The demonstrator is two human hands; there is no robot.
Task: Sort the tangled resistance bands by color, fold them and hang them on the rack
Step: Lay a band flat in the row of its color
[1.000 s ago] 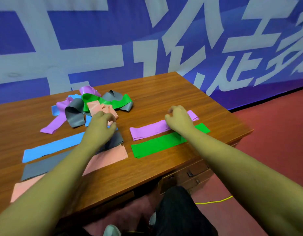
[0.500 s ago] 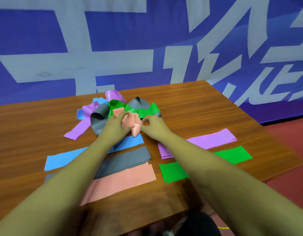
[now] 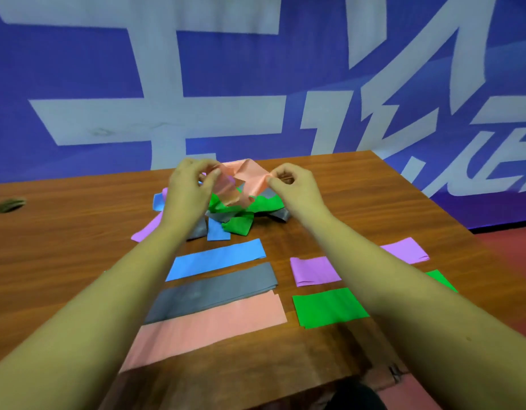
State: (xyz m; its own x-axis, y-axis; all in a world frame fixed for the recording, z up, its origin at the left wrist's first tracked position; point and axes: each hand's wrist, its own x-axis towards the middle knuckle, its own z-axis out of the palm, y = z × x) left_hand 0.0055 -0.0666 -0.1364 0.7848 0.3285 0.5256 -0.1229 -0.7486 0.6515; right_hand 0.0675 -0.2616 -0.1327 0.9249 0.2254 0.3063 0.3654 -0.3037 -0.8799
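Your wooden table (image 3: 63,247) carries the whole job so far, and no rack shows anywhere in the view, so hanging has not begun as far as you can see. Along the near edge five bands lie flat, one of each color. On the left side a long pink strip (image 3: 208,329) lies nearest the edge, a grey strip (image 3: 214,288) touches it on the far side, and a blue strip (image 3: 217,258) comes just beyond that. On the right side a green strip (image 3: 329,307) lies nearer the edge and a purple strip (image 3: 315,270) beyond it, both partly under your right forearm. I judge the sorting roughly half done. Toward the middle of the far edge the tangled heap (image 3: 244,214) holds green, grey, blue and purple loops wound over one another, and these are yet to be separated. Whether the flat strips count as folded, you cannot tell from here. Raised just above that heap is the loose pink band (image 3: 244,179), twisted between your hands. Your left hand (image 3: 187,190) pinches one end and your right hand (image 3: 297,187) pinches the other with curled fingers, so untangling this one is the step in hand.
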